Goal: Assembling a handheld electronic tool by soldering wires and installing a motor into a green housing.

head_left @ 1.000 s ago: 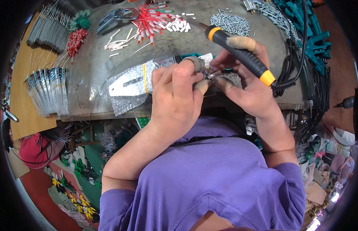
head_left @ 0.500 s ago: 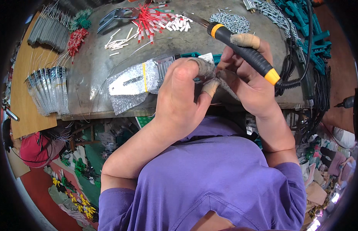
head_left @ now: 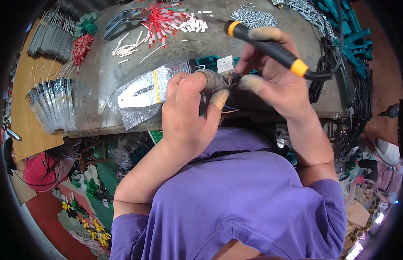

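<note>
My left hand (head_left: 188,106), its fingertips wrapped in tape, is closed on a small dark component with metal contacts (head_left: 229,79); most of it is hidden by the fingers. Just beyond it sits a white rectangular block (head_left: 225,64), and I cannot tell whether the two are joined. A blue and an orange wire (head_left: 231,110) show below the grip. In my right hand (head_left: 281,82) is a black-and-yellow corded soldering iron (head_left: 271,48), carried across the fingers with its metal end toward the upper left. The right thumb and fingertips are close to the small component.
Left of my hands lies a bubble-wrapped flat metal piece (head_left: 138,93) with a yellow band. Behind are red wires (head_left: 162,19), white sleeves (head_left: 195,25) and screws (head_left: 253,17). Teal housings (head_left: 357,47) are piled at right beside dark cables (head_left: 362,95). Wrapped parts (head_left: 54,104) stand left.
My hands have drawn slightly apart, the left shifting left. The right thumb has come off the left fingertips, exposing the small component and more of the white block. The soldering iron has moved slightly left and up.
</note>
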Available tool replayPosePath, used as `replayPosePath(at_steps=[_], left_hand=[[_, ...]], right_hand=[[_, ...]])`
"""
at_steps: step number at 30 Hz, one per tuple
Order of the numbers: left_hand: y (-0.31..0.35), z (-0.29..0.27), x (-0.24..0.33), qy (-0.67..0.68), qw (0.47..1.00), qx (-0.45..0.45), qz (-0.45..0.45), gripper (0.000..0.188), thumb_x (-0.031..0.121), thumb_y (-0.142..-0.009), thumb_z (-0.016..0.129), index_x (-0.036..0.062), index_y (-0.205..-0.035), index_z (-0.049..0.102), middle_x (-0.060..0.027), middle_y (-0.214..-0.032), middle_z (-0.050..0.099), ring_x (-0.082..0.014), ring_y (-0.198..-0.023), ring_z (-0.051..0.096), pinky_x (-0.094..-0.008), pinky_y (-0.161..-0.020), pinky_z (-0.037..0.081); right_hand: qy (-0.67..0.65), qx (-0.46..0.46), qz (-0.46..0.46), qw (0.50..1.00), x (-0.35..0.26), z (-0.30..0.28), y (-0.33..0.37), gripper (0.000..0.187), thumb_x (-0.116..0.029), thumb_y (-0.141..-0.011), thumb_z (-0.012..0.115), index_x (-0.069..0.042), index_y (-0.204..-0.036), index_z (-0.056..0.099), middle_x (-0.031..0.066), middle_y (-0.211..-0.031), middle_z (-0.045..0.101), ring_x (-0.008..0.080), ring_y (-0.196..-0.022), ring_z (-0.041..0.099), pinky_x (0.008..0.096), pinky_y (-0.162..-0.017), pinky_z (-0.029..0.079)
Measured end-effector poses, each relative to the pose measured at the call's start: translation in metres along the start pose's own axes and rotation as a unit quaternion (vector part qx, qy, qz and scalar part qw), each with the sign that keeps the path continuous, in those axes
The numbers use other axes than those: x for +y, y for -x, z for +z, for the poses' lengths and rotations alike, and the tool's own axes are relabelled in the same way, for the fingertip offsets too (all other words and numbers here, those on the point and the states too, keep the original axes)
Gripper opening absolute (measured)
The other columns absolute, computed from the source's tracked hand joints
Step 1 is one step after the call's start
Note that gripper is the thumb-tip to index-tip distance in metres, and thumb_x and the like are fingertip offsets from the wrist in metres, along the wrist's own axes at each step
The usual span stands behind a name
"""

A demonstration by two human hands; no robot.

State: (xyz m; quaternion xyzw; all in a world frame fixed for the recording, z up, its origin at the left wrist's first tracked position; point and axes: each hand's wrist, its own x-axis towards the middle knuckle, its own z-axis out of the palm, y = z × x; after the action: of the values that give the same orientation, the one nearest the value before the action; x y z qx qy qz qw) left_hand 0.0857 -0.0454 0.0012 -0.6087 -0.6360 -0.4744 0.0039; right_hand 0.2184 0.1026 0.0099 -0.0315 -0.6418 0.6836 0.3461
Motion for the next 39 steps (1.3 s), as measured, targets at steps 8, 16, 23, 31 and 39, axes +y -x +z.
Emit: replayPosePath(at_steps=[8,16,23,31,39], left_hand=[[-0.016,-0.001,0.009,-0.089,0.994,-0.053,-0.021,0.046,-0.005,-0.074,0.069,-0.0019,-0.115,0.047,-0.0122,-0.089,0.060,-0.0187,-0.073,0.062,-0.0284,-0.065,0.051],[-0.024,0.004,0.009,-0.079,0.996,-0.043,-0.008,0.052,-0.006,-0.064,0.063,0.0047,-0.113,0.050,-0.0117,-0.084,0.056,-0.0337,-0.079,0.055,-0.0441,-0.077,0.041],[-0.023,0.002,0.012,-0.090,0.995,-0.037,0.013,0.052,-0.006,-0.062,0.065,0.0057,-0.110,0.050,-0.0101,-0.084,0.056,-0.0316,-0.078,0.056,-0.0421,-0.078,0.041],[-0.019,0.010,0.009,-0.137,0.987,-0.014,0.078,0.051,-0.008,-0.062,0.070,0.0025,-0.107,0.048,-0.0066,-0.080,0.054,-0.0216,-0.057,0.051,-0.0464,-0.085,0.044],[-0.018,0.020,0.005,-0.152,0.984,-0.010,0.089,0.050,-0.005,-0.062,0.071,0.0026,-0.106,0.048,-0.0022,-0.071,0.054,-0.0190,-0.054,0.050,-0.0429,-0.087,0.043]], right_hand=[[0.056,0.187,-0.160,0.968,-0.037,-0.044,0.005,0.032,-0.026,-0.098,0.051,0.002,-0.116,0.054,0.0004,-0.064,0.045,0.0069,-0.057,0.039,0.0222,-0.055,0.031],[0.030,0.209,-0.074,0.975,-0.034,-0.052,0.020,0.039,-0.035,-0.094,0.054,0.001,-0.111,0.053,-0.0017,-0.060,0.041,0.0045,-0.048,0.032,0.0201,-0.048,0.026],[-0.032,0.225,-0.087,0.970,-0.028,-0.055,0.025,0.029,-0.021,-0.093,0.055,0.003,-0.109,0.055,0.0029,-0.078,0.057,0.0031,-0.046,0.036,0.0180,-0.046,0.030],[0.025,0.240,-0.050,0.969,-0.028,-0.051,0.030,0.040,-0.032,-0.094,0.056,0.002,-0.113,0.052,0.0012,-0.069,0.048,0.0036,-0.050,0.034,0.0183,-0.045,0.025],[-0.016,0.226,-0.075,0.971,-0.026,-0.055,0.033,0.032,-0.025,-0.091,0.058,0.001,-0.109,0.054,0.0037,-0.077,0.059,0.0031,-0.046,0.037,0.0188,-0.046,0.031]])
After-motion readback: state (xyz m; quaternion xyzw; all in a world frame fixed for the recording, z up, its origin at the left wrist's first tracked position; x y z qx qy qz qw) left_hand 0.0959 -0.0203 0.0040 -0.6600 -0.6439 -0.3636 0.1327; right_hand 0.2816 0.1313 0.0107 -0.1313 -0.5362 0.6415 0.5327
